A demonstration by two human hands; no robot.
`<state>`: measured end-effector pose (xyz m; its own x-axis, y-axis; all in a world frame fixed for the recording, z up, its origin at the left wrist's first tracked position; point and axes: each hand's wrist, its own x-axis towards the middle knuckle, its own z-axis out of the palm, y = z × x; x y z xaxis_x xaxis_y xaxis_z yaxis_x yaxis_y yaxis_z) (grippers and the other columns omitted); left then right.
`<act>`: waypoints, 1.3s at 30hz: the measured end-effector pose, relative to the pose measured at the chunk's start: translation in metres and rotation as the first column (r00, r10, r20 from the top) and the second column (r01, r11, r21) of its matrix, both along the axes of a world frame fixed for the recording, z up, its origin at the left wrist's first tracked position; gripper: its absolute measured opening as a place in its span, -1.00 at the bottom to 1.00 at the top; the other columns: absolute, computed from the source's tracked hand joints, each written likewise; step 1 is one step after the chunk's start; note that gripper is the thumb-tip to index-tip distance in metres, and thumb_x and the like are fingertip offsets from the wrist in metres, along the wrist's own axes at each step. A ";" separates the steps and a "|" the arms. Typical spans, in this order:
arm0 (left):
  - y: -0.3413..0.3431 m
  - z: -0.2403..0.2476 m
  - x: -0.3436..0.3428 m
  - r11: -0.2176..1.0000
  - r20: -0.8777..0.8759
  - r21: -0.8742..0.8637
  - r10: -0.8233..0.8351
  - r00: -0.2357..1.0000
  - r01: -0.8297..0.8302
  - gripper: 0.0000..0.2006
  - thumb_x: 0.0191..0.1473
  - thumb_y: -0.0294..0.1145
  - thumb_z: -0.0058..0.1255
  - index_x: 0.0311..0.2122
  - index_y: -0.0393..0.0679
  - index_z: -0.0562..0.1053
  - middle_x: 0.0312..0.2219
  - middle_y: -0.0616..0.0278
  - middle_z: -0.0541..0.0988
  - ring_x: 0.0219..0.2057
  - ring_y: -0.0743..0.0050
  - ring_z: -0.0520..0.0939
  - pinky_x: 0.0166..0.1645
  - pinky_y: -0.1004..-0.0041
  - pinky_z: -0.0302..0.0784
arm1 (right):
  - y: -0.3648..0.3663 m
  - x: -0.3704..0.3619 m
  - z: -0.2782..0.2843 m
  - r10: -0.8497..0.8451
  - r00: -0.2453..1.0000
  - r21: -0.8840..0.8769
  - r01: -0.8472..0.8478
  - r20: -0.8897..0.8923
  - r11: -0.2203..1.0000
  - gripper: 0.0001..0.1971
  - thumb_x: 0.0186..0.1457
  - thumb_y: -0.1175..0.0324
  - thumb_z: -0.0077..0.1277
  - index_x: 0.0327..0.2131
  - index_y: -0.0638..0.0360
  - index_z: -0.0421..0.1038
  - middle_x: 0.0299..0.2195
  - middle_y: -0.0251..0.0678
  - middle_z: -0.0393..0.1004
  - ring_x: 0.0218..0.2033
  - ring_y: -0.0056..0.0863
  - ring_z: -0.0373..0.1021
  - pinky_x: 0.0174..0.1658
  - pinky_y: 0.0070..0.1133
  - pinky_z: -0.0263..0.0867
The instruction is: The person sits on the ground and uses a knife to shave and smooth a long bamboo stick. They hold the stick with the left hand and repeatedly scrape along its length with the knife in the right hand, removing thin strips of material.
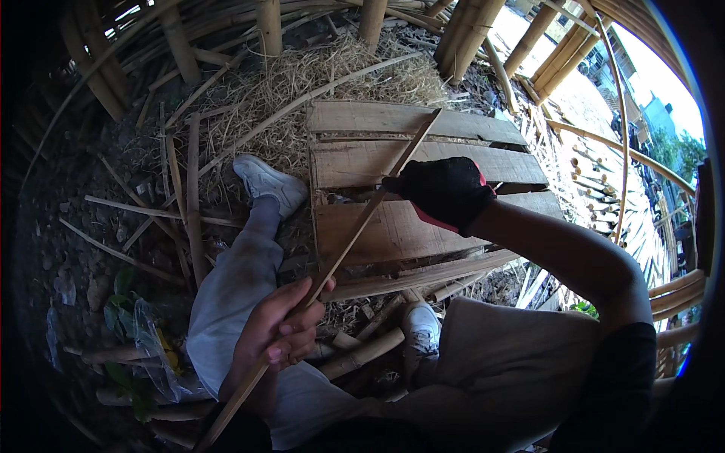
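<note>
A long, thin bamboo strip (353,235) slants from the lower left up across a low wooden slat platform (393,230). My left hand (283,325), bare, is closed around its lower part, above my left leg. Farther up, my right hand (445,192), in a black glove with red at the palm and cuff, is closed, and its fingertips pinch the strip over the boards. A tiny pale sliver shows beside those fingertips. The inside of the gloved fist is hidden, so I cannot tell whether a tool is in it too.
Dry shavings (302,83) are heaped beyond the platform. Loose bamboo strips (194,196) lie on the left, near a clear plastic bag (158,351). Bamboo posts (468,38) stand at the back. Cut bamboo pieces (366,355) lie between my shoes.
</note>
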<state>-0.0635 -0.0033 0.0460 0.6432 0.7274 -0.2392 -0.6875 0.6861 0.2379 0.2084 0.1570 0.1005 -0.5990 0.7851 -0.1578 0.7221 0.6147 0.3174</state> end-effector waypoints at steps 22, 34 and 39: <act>0.008 -0.030 0.008 0.971 0.679 -0.237 0.140 0.721 0.034 -0.71 0.37 -0.47 -0.55 0.10 -0.37 0.07 -0.64 0.26 0.35 -0.82 0.56 0.44 -0.83 0.63 0.32 | -0.049 -0.030 0.002 0.171 0.942 -0.085 -0.202 -0.288 0.976 -0.74 0.26 0.03 -0.12 -0.21 -0.26 0.57 -0.52 -0.45 0.51 -0.50 -0.39 0.53 -0.49 -0.44 0.40; 0.005 -0.030 0.009 0.983 0.620 -0.177 0.078 0.781 0.042 -0.74 0.37 -0.49 -0.57 0.07 -0.38 0.08 -0.68 0.31 0.33 -0.84 0.57 0.46 -0.84 0.65 0.33 | -0.039 -0.026 -0.014 0.325 0.835 0.112 -0.308 -0.444 0.945 -0.73 0.21 0.03 -0.02 -0.39 -0.06 0.52 -0.57 -0.36 0.49 -0.53 -0.35 0.51 -0.52 -0.43 0.39; 0.005 -0.029 0.012 0.983 0.654 -0.177 0.075 0.753 0.056 -0.74 0.36 -0.50 -0.57 0.07 -0.38 0.07 -0.68 0.29 0.34 -0.83 0.54 0.48 -0.85 0.65 0.31 | 0.040 0.029 -0.004 -0.096 0.991 -0.016 0.094 -0.093 0.995 -0.65 0.34 0.03 -0.27 0.04 -0.28 0.47 -0.36 -0.35 0.60 -0.37 -0.35 0.57 -0.33 -0.41 0.46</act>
